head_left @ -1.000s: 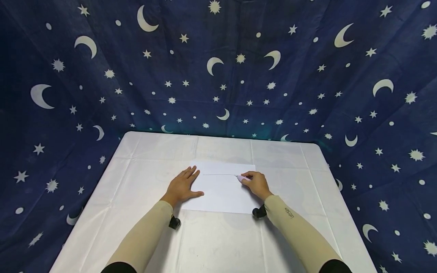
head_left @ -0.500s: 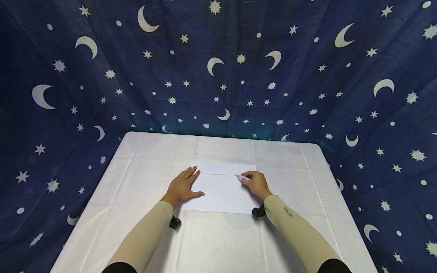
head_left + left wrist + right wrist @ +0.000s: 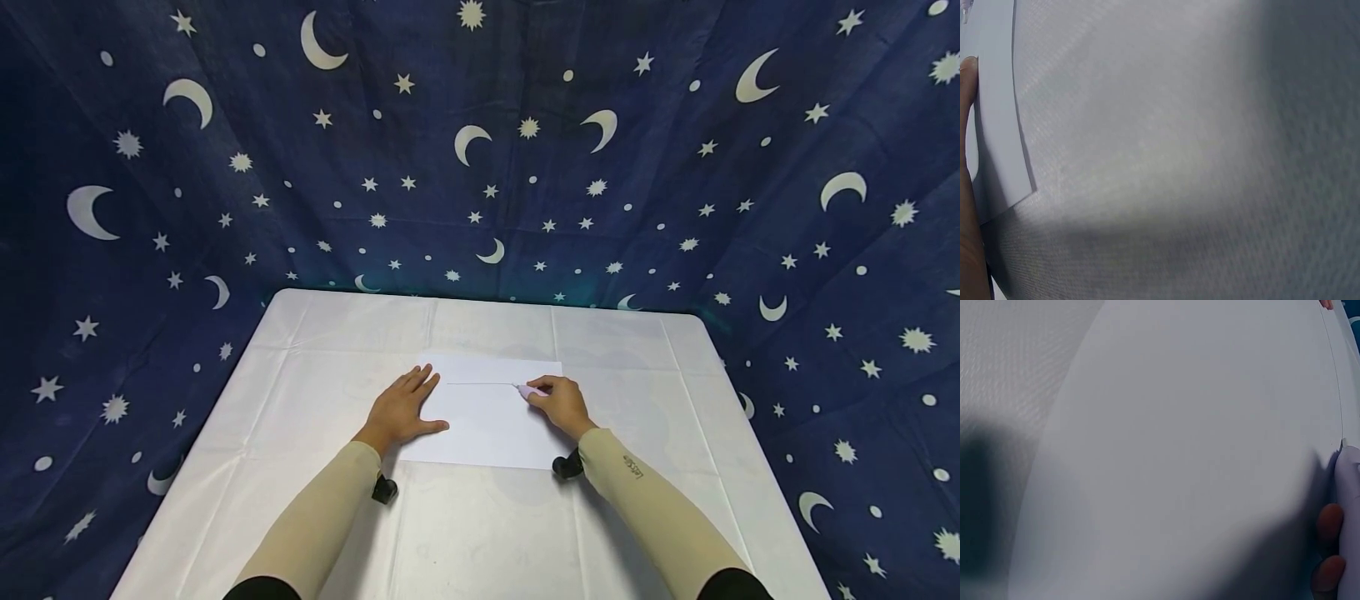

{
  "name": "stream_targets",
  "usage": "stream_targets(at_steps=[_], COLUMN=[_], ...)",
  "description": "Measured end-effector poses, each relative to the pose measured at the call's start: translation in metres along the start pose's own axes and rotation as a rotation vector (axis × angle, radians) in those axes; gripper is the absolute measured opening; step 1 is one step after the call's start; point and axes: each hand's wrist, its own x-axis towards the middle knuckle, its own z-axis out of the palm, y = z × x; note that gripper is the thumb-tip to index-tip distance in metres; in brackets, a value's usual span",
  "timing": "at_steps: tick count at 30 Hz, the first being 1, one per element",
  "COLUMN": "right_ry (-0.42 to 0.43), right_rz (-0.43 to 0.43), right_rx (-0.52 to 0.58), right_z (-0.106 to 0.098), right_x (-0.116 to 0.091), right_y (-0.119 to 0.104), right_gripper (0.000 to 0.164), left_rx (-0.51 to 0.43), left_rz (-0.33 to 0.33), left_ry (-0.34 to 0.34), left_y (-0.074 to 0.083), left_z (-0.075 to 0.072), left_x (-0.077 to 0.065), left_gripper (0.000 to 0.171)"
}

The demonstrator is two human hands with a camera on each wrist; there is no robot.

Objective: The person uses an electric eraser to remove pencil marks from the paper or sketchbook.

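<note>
A white sheet of paper (image 3: pixel 472 433) lies flat on the white-covered table. My left hand (image 3: pixel 400 410) rests spread over its left edge, thumb pointing right; the thumb (image 3: pixel 967 81) shows against the paper in the left wrist view. My right hand (image 3: pixel 566 407) grips a lavender tool with a narrow, small tip (image 3: pixel 531 390) over the sheet's right part. That tip meets the right end of a thin dark line (image 3: pixel 480 383), which runs across the upper paper from near my left fingertips. In the right wrist view, two fingertips (image 3: pixel 1330 522) press against the tool's lavender body (image 3: pixel 1350 550).
The table (image 3: pixel 480 533) has a creased white cover and rounded far corners. A dark blue curtain (image 3: pixel 420 150) with moons and stars hangs behind it and at both sides. Black wrist cameras sit below each hand, the right one (image 3: pixel 567 465) close to the paper's lower right corner.
The tool's tip and my right hand have shifted very slightly left along the line. My left hand and the paper have stayed in place.
</note>
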Motion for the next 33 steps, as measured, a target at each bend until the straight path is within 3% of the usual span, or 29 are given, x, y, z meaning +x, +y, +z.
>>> stream_targets(at_steps=[33], right_ry=[0.005], right_rz=[-0.019], right_rx=[-0.045], right_z=[0.0012], right_x=[0.0023], right_y=[0.0014], right_gripper=[0.017], left_rx=[-0.001], left_rz=[0.004], left_ry=[0.018], left_y=[-0.0025], left_z=[0.0039], left_x=[0.0001], left_gripper=[0.103])
